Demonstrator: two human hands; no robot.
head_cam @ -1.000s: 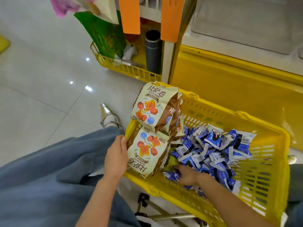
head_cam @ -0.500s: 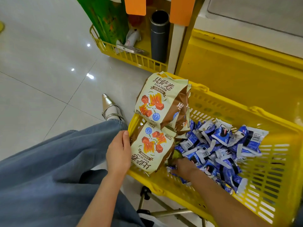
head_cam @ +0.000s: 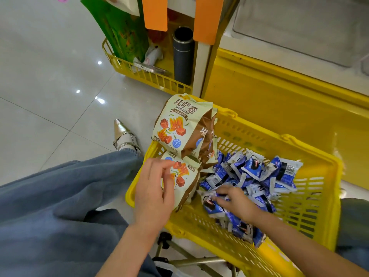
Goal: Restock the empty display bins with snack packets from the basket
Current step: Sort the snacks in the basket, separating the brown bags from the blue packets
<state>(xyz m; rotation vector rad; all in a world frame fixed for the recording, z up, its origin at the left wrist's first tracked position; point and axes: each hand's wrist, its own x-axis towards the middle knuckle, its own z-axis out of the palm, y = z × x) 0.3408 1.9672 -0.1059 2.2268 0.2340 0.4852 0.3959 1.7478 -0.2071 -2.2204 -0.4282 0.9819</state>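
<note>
Yellow basket [head_cam: 311,206] in front of me, blue snack packets [head_cam: 251,168] heaped mid-basket, right under my right hand [head_cam: 235,200]. Its fingers are down in the pile, too blurry to say if it's gripping one. My left hand [head_cam: 153,188] hovers loose, holding nothing, over the cream bags [head_cam: 179,126] stood against the left wall. Bare basket floor shows nearest me.

Yellow basket [head_cam: 259,134] fills lower right of frame. Cream snack bags [head_cam: 179,124] upright at its left end, blue packets [head_cam: 253,172] heaped mid-basket. Left grip [head_cam: 153,192] lower centre, fingers loose over lower cream bag. Right grip [head_cam: 237,202] palm down on blue packets, fingers blurred. Dark flask [head_cam: 182,56] upper centre.
</note>
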